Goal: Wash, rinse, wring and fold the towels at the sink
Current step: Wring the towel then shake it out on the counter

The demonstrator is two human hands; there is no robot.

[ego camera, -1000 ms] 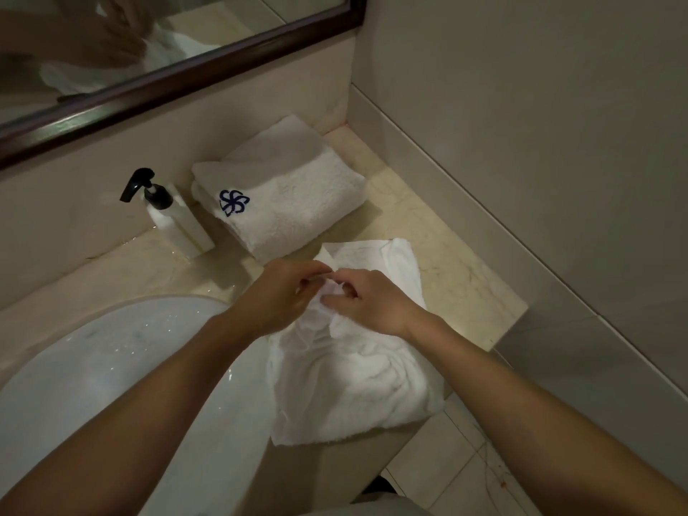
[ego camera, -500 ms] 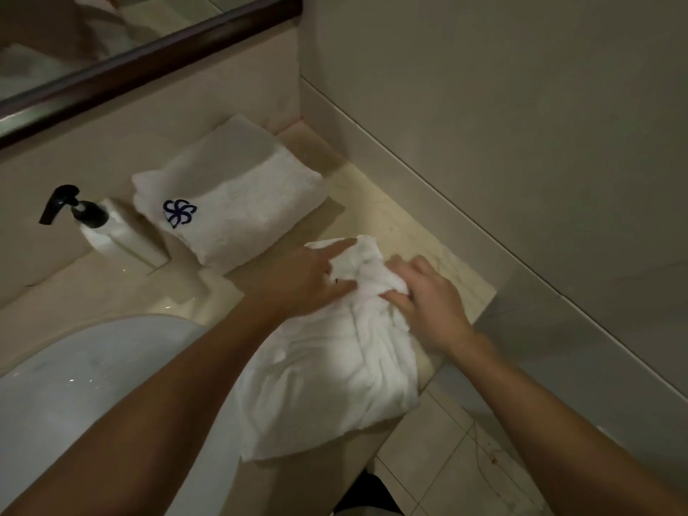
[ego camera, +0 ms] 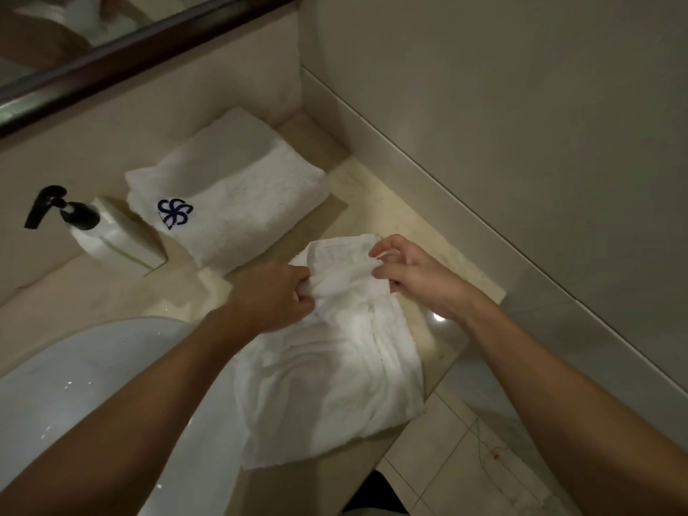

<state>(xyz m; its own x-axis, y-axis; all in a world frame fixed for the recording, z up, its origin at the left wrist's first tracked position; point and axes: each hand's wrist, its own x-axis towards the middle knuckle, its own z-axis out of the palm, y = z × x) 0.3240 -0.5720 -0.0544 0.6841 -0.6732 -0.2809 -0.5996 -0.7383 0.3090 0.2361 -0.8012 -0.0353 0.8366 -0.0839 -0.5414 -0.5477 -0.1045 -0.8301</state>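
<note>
Now folding: left hand [ego camera: 273,296] and right hand [ego camera: 409,271] each pinching the damp towel [ego camera: 331,370] by its far edge on the counter [ego camera: 376,202]. Next, probably, drawing that edge toward the near hem.

I am standing in a bathroom, likely a hotel's: a white sink [ego camera: 93,385] is sitting in a beige stone counter [ego camera: 394,214] under a dark-framed mirror [ego camera: 141,50], beside a pump soap bottle [ego camera: 108,232] and a folded white towel [ego camera: 231,191] bearing a blue embroidered logo.
</note>
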